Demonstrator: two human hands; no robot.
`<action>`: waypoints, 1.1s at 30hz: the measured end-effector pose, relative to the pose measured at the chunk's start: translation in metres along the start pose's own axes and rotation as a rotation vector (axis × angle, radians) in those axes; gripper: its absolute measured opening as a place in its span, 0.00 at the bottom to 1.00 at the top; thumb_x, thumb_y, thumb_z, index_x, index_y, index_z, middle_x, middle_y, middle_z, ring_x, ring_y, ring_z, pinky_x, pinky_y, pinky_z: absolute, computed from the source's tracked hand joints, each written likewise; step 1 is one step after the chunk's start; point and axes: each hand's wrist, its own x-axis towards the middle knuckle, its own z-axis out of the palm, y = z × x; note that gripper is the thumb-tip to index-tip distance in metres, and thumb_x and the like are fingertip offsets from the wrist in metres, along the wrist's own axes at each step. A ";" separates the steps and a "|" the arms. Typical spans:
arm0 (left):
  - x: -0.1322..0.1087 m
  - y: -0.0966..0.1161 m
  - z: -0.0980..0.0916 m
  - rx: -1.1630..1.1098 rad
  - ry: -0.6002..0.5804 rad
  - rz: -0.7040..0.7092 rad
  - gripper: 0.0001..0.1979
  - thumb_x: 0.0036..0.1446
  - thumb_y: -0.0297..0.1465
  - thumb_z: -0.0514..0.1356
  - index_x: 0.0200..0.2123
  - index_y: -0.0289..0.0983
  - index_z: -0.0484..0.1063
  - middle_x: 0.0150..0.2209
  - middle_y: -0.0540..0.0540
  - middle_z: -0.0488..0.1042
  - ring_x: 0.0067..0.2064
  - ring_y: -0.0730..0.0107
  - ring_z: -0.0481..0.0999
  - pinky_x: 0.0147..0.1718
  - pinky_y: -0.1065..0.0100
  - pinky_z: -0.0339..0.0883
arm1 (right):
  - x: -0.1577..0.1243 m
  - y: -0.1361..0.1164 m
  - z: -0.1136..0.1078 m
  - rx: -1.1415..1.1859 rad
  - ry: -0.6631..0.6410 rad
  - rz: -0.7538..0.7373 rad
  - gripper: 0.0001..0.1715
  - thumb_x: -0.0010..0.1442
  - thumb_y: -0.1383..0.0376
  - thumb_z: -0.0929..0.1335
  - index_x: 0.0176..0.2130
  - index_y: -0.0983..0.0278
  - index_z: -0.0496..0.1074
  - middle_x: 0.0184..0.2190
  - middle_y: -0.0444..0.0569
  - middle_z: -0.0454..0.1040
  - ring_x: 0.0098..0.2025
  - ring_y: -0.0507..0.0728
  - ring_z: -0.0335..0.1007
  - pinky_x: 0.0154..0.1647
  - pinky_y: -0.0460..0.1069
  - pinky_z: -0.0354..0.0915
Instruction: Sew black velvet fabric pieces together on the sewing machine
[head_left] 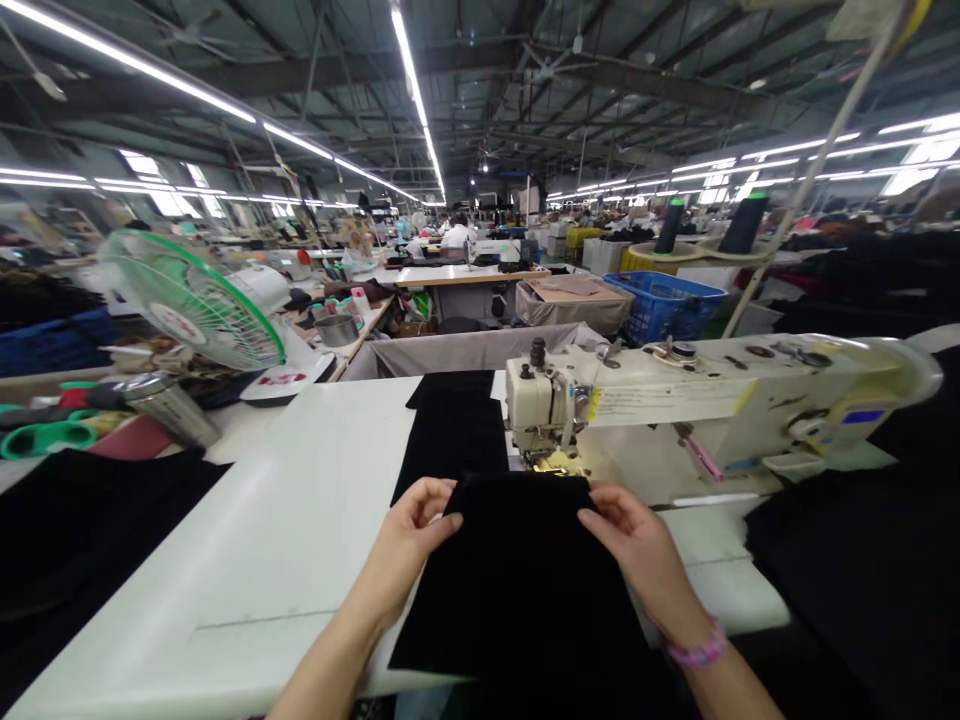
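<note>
Both hands pinch the upper corners of a black fabric piece [525,580], which hangs toward me over the table's front edge. My left hand [420,525] is closed on its left corner, thumb on top. On the right corner, my right hand [626,525] is closed the same way; a pink-purple band circles that wrist. The fabric's top edge lies just in front of the sewing machine's [547,410] lit needle area, which it partly hides. Another black fabric strip [454,430] lies flat behind it, left of the machine head.
On the left stand a green fan [199,300], a steel flask [171,408] and green-handled scissors [49,438], with black cloth [82,540] nearer me. More black fabric [862,560] is piled at right. Thread cones [742,222] stand behind the machine, near a blue basket [664,305].
</note>
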 end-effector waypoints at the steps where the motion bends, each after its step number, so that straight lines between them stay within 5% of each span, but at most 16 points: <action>1: -0.006 0.004 -0.002 -0.180 -0.021 -0.028 0.08 0.50 0.32 0.65 0.35 0.39 0.72 0.46 0.46 0.78 0.45 0.63 0.78 0.44 0.67 0.70 | -0.006 -0.002 -0.004 0.061 0.014 0.033 0.20 0.55 0.49 0.71 0.36 0.63 0.74 0.35 0.51 0.80 0.38 0.60 0.77 0.41 0.53 0.74; 4: -0.019 0.014 -0.004 -0.469 -0.031 -0.081 0.11 0.46 0.31 0.70 0.36 0.39 0.80 0.51 0.46 0.77 0.50 0.62 0.76 0.49 0.69 0.67 | -0.020 -0.004 -0.011 0.243 0.048 0.148 0.21 0.50 0.51 0.76 0.39 0.63 0.79 0.40 0.52 0.82 0.44 0.62 0.78 0.47 0.52 0.73; 10: -0.032 0.023 -0.006 -0.441 0.067 -0.046 0.11 0.52 0.40 0.70 0.35 0.40 0.83 0.48 0.44 0.79 0.48 0.60 0.76 0.47 0.67 0.68 | -0.031 0.000 -0.014 0.306 0.180 0.270 0.23 0.47 0.51 0.78 0.39 0.61 0.83 0.47 0.51 0.82 0.53 0.65 0.75 0.57 0.54 0.69; 18: -0.040 0.033 -0.004 -0.512 0.269 -0.114 0.15 0.39 0.39 0.76 0.29 0.37 0.83 0.35 0.44 0.82 0.39 0.62 0.77 0.43 0.66 0.69 | -0.037 -0.028 -0.015 0.570 0.323 0.405 0.24 0.36 0.53 0.82 0.34 0.61 0.83 0.40 0.50 0.83 0.48 0.64 0.78 0.43 0.48 0.76; 24: -0.043 0.037 -0.001 -0.542 0.297 -0.137 0.17 0.38 0.38 0.77 0.31 0.36 0.82 0.28 0.48 0.79 0.31 0.70 0.74 0.35 0.70 0.67 | -0.038 -0.034 -0.019 0.591 0.337 0.397 0.22 0.35 0.55 0.82 0.32 0.60 0.83 0.38 0.48 0.83 0.42 0.60 0.79 0.38 0.45 0.76; 33: -0.035 0.046 -0.004 -0.524 0.378 -0.181 0.20 0.24 0.37 0.79 0.22 0.36 0.78 0.33 0.48 0.79 0.35 0.73 0.75 0.32 0.80 0.69 | -0.034 -0.049 -0.019 0.537 0.248 0.260 0.19 0.41 0.54 0.81 0.31 0.62 0.82 0.33 0.49 0.81 0.38 0.58 0.76 0.44 0.50 0.71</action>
